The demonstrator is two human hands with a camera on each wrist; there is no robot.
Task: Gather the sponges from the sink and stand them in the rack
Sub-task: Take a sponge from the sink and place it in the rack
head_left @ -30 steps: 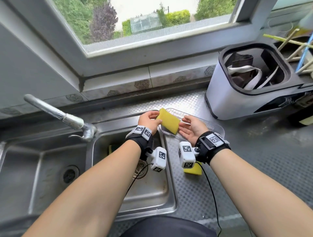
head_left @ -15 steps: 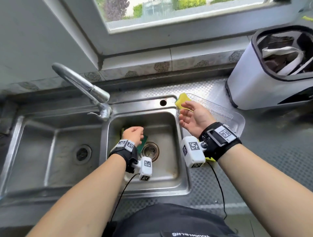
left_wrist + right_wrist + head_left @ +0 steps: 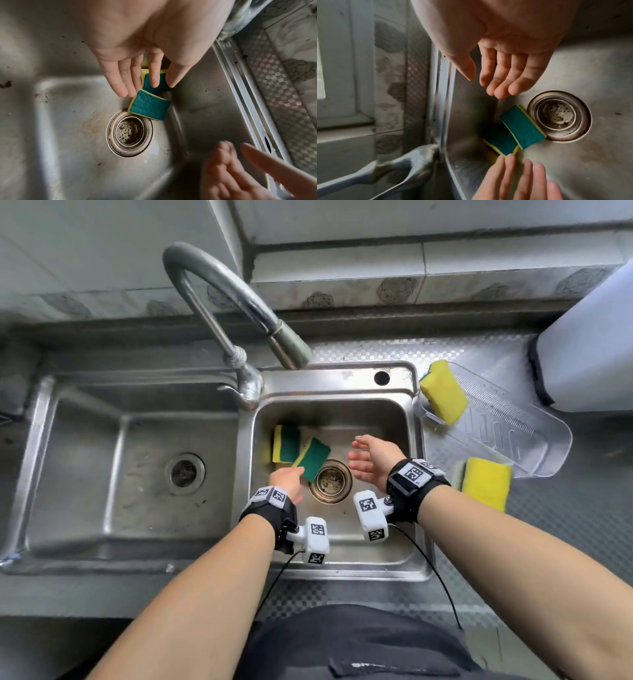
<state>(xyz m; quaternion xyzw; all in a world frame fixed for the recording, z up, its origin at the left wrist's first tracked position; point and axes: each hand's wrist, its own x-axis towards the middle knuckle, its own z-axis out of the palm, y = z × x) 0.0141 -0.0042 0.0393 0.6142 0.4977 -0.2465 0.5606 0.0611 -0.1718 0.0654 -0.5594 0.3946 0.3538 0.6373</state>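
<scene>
A: Where do the sponges sit?

B: Two lie green side up in the right basin of the sink [image 3: 407,419], centre of the frame. The nearer sponge [image 3: 312,458] is tilted against the farther sponge [image 3: 286,444], its low corner at the edge of the drain strainer [image 3: 330,481]. A third, yellow sponge [image 3: 443,395] stands tilted in the clear plastic rack [image 3: 534,436] at the right of the frame, and a fourth yellow sponge [image 3: 486,482] lies on the steel surface [image 3: 582,508] just below the rack.

A: And your hands?

B: Your left hand [image 3: 287,482] reaches down over the two sponges in the basin. Its fingers [image 3: 155,73] are straight and slightly spread, tips just above the green faces; I cannot tell whether they touch. Nothing is held. Your right hand [image 3: 371,462] hovers over the basin, right of the drain strainer, palm turned toward the left hand, fingers [image 3: 503,75] straight and loosely together, holding nothing.

A: What surrounds them?

B: The faucet [image 3: 233,299] arches from the upper centre over the basin's far edge. The left basin [image 3: 102,460] fills the left of the frame, and a white container [image 3: 589,354] stands at the upper right, beyond the rack.
</scene>
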